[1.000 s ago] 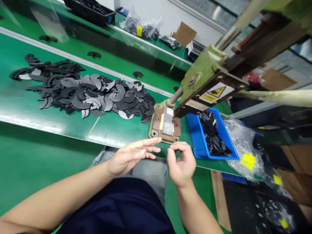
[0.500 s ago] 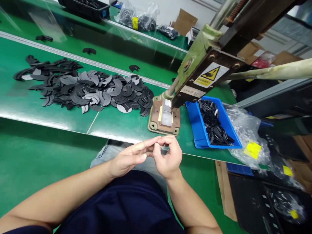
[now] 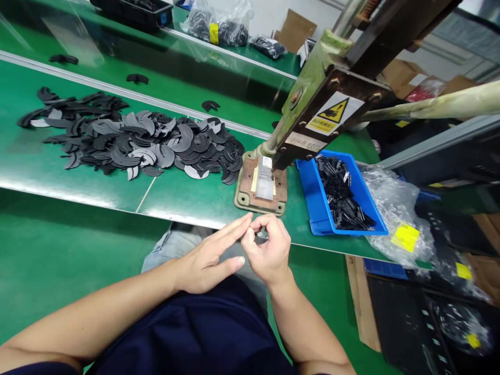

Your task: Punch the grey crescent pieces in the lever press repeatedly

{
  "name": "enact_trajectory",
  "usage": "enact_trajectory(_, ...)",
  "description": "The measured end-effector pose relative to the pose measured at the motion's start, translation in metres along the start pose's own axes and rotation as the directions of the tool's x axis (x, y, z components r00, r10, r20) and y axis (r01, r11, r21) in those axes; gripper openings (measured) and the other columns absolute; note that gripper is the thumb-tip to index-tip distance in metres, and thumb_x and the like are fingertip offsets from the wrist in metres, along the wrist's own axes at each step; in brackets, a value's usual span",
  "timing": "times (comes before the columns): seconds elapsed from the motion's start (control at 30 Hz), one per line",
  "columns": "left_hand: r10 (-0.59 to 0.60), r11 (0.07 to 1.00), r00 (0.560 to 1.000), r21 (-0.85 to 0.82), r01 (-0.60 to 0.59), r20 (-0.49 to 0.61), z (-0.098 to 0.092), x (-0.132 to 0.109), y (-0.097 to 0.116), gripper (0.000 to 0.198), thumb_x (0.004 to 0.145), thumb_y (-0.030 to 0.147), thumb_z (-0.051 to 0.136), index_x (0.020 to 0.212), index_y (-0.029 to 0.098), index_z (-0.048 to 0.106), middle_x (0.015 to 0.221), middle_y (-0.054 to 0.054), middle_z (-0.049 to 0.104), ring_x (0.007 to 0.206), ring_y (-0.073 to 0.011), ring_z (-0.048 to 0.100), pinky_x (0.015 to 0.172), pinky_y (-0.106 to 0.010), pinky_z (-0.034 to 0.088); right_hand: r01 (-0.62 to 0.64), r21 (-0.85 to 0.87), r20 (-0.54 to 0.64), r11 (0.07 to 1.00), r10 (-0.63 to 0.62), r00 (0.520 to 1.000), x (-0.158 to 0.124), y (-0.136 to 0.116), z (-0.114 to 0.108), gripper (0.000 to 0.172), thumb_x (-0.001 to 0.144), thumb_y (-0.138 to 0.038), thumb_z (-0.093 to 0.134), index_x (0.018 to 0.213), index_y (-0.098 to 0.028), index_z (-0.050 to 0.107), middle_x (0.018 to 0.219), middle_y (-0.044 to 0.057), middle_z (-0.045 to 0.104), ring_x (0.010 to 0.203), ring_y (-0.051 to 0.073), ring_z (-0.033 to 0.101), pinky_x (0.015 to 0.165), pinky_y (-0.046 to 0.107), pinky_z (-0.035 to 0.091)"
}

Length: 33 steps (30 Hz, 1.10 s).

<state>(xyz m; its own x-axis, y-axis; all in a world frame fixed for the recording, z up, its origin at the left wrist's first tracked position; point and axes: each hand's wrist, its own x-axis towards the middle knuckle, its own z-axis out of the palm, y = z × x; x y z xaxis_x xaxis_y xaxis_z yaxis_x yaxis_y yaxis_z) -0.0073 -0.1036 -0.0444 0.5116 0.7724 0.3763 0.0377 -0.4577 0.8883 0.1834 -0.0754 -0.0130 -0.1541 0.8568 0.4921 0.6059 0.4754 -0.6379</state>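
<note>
My left hand (image 3: 214,255) is open, its fingers stretched out and its thumb apart, with the fingertips meeting my right hand. Thumb and forefinger of my right hand (image 3: 269,247) are pinched together; anything between them is hidden or too small to name. Both hands are over my lap, just in front of the bench edge. Straight beyond them stands the base plate (image 3: 244,190) of a hand press (image 3: 312,104), with a flat metal block (image 3: 264,187) on it. To the left, a heap of dark curved pieces (image 3: 156,146) lies on the green bench.
A blue bin (image 3: 318,219) of small black parts (image 3: 341,192) stands right of the press. Beside it lies a clear plastic bag (image 3: 402,208). The press's pale lever (image 3: 433,107) reaches out to the right. Bagged parts (image 3: 219,28) sit on the shelf behind.
My left fingers have straightened and the left thumb has moved away from the right hand. My right hand stays pinched in about the same place. The view has shifted slightly.
</note>
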Motion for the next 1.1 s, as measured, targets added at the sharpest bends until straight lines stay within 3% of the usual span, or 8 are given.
enact_trajectory(0.17,0.009,0.994,1.000,0.105,-0.010,0.007,0.001,-0.001,0.000,0.080,0.105,0.027,0.058,0.173,0.027,0.017,0.180,-0.010,0.018,0.167,-0.0286,0.019,0.136,-0.052,0.024,-0.008,-0.030,0.000,1.000,0.008,1.000,0.001,-0.001,-0.001,0.008,0.085,-0.019,0.063,0.084,-0.022,0.056,0.078,-0.002,0.063,0.076,0.015,0.059,0.077,0.034,0.045)
enact_trajectory(0.5,-0.010,0.987,1.000,0.158,0.006,0.022,0.000,-0.002,-0.001,0.081,0.104,0.027,0.058,0.173,0.026,0.016,0.179,-0.012,0.021,0.166,-0.0307,0.022,0.135,-0.055,0.025,-0.044,-0.024,0.010,0.999,0.044,0.999,0.005,-0.002,0.001,0.012,0.079,-0.015,0.063,0.078,-0.023,0.053,0.068,-0.006,0.056,0.069,0.013,0.052,0.078,0.033,0.044)
enact_trajectory(0.63,-0.019,0.997,1.000,0.075,0.018,0.014,0.000,-0.001,0.000,0.078,0.104,0.028,0.058,0.173,0.028,0.020,0.179,-0.010,0.021,0.166,-0.0303,0.021,0.135,-0.053,0.023,-0.016,-0.015,-0.012,1.000,0.016,1.000,0.005,-0.002,0.003,0.014,0.078,-0.015,0.063,0.077,-0.023,0.051,0.068,-0.006,0.054,0.069,0.013,0.051,0.078,0.033,0.044)
enact_trajectory(0.8,-0.077,0.983,0.997,-0.169,0.072,-0.022,0.005,-0.001,-0.001,0.077,0.102,0.030,0.063,0.171,0.031,0.029,0.179,-0.007,0.022,0.166,-0.0308,0.018,0.137,-0.051,0.017,0.016,-0.001,-0.043,1.000,-0.016,0.999,0.006,-0.003,0.005,0.014,0.077,-0.014,0.061,0.077,-0.024,0.050,0.068,-0.005,0.054,0.069,0.014,0.052,0.077,0.035,0.045)
enact_trajectory(0.9,-0.167,0.881,0.985,-0.453,0.136,-0.031,0.010,0.000,0.000,0.069,0.102,0.034,0.063,0.167,0.032,0.038,0.178,-0.006,0.026,0.165,-0.0313,0.023,0.136,-0.051,0.021,0.025,0.017,-0.050,1.000,-0.024,0.998,0.004,-0.003,0.005,0.013,0.078,-0.015,0.061,0.078,-0.024,0.051,0.069,-0.005,0.055,0.069,0.014,0.052,0.076,0.034,0.046)
enact_trajectory(1.0,-0.229,0.638,0.973,-0.754,0.156,0.008,0.014,0.003,0.003,0.064,0.104,0.041,0.058,0.165,0.031,0.043,0.173,-0.010,0.037,0.157,-0.0334,0.042,0.129,-0.052,0.034,0.008,0.035,-0.060,0.999,-0.006,0.998,0.001,-0.002,0.004,0.012,0.078,-0.014,0.060,0.080,-0.023,0.052,0.071,-0.004,0.055,0.070,0.014,0.053,0.075,0.033,0.046)
enact_trajectory(1.1,-0.247,0.492,0.968,-0.856,0.160,0.039,0.016,0.006,0.006,0.064,0.103,0.044,0.056,0.163,0.027,0.047,0.166,-0.015,0.048,0.147,-0.0346,0.053,0.125,-0.055,0.036,-0.021,0.065,-0.089,0.998,0.027,0.996,-0.004,0.001,0.004,0.012,0.081,-0.014,0.062,0.084,-0.023,0.054,0.075,-0.004,0.058,0.073,0.014,0.057,0.076,0.034,0.049)
